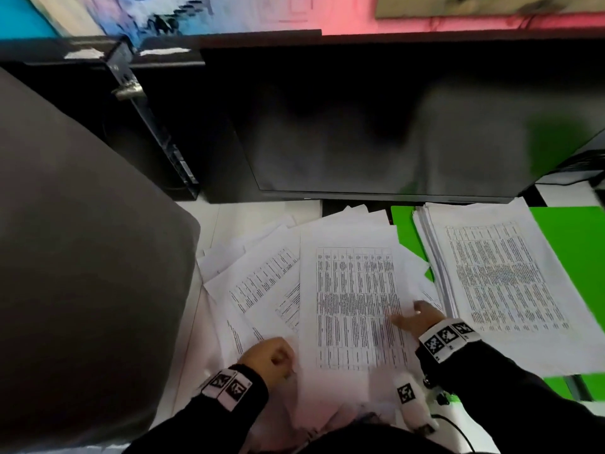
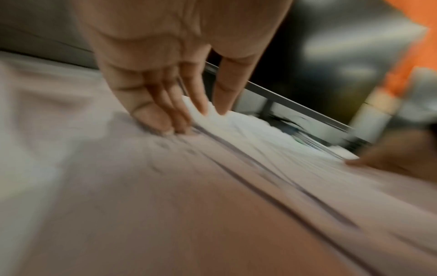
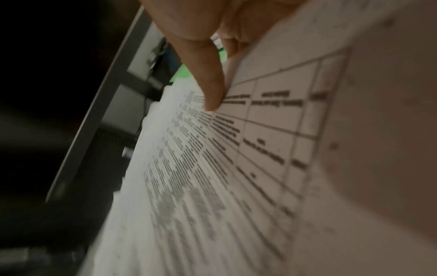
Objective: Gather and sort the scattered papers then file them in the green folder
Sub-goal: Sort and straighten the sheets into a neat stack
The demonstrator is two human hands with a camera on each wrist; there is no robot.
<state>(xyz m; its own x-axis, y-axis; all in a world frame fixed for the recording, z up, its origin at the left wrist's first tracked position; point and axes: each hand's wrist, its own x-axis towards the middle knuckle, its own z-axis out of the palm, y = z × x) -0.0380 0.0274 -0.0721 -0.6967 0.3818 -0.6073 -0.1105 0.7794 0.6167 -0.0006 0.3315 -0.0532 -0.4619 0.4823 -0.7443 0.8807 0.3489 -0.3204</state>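
Scattered printed papers (image 1: 258, 280) lie fanned out on the white desk in front of me. On top of them is a sheet with a printed table (image 1: 357, 306). My right hand (image 1: 414, 317) pinches that sheet's right edge, thumb on top and fingers beneath, as the right wrist view (image 3: 223, 82) shows. My left hand (image 1: 275, 355) is curled at the sheet's lower left edge. In the blurred left wrist view (image 2: 208, 110) its thumb and forefinger close on a paper edge while the other fingertips (image 2: 165, 128) press the pile. The open green folder (image 1: 569, 244) lies at the right with a squared stack of papers (image 1: 491, 276) on it.
A dark monitor (image 1: 376, 132) stands just behind the papers, with a black computer case (image 1: 157, 126) to its left. A large grey surface (image 1: 82, 257) fills the left side. A small white device (image 1: 412, 404) with a cable sits at the near edge.
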